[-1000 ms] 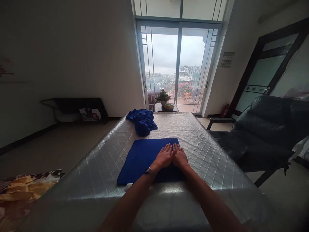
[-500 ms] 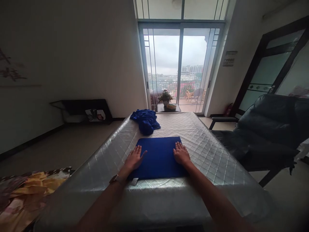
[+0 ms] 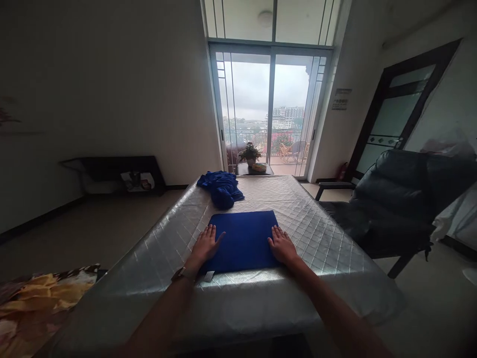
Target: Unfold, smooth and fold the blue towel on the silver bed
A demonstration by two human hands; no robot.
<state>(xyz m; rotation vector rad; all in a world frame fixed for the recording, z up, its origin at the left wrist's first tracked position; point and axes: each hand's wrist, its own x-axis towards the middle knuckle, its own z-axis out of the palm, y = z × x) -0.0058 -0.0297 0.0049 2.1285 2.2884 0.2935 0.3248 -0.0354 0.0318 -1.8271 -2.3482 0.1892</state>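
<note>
A folded blue cloth (image 3: 244, 238) lies flat near the front of a silver quilted mattress (image 3: 320, 233). My left hand (image 3: 204, 245) rests flat on the cloth's left edge, fingers stretched out and thumb spread. On the cloth's right edge lies my right hand (image 3: 282, 244), also flat with its fingers extended. Neither hand holds anything. A watch sits on my left wrist. Further back on the mattress lies a crumpled blue cloth (image 3: 220, 187).
A black padded chair (image 3: 402, 204) stands right of the mattress. A patterned yellow fabric (image 3: 33, 298) lies at lower left. A low dark shelf (image 3: 115, 174) stands against the left wall. A potted plant (image 3: 249, 153) sits on a small table before the glass balcony doors.
One second ago both hands lay together on the cloth's right part. My left hand slid across to the left edge; since then both hands have stayed put while the view shifted slightly.
</note>
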